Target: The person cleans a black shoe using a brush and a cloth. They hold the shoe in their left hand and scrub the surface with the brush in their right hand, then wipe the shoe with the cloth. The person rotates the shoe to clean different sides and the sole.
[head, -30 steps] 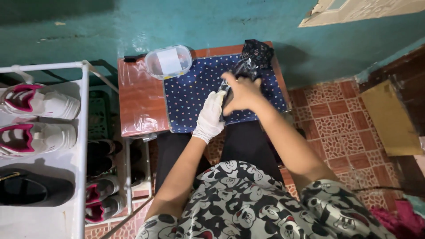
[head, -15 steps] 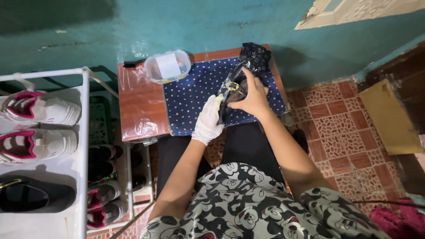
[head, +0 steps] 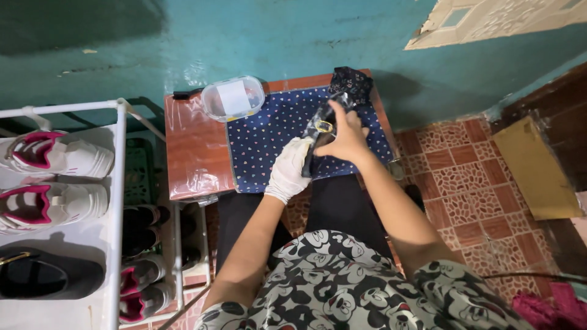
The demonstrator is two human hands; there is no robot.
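Note:
A black shoe with a gold buckle (head: 319, 129) is held over a dark blue dotted cloth (head: 269, 142) on a small reddish-brown table (head: 192, 146). My left hand (head: 290, 168), in a white glove, grips the shoe's lower end. My right hand (head: 346, 134), bare, holds the shoe from the right, with a dark rag (head: 350, 82) bunched just beyond it at the cloth's far edge.
A clear plastic tub with a lid (head: 233, 98) sits on the table's far side. A white shoe rack (head: 116, 208) at left holds white-and-pink sneakers (head: 55, 156) and a black shoe. A teal wall lies ahead, with patterned red floor tiles (head: 465, 177) at right.
The shoe and both hands have shifted slightly towards me and to the left over the cloth; the dark rag now lies free of the hands at the far edge.

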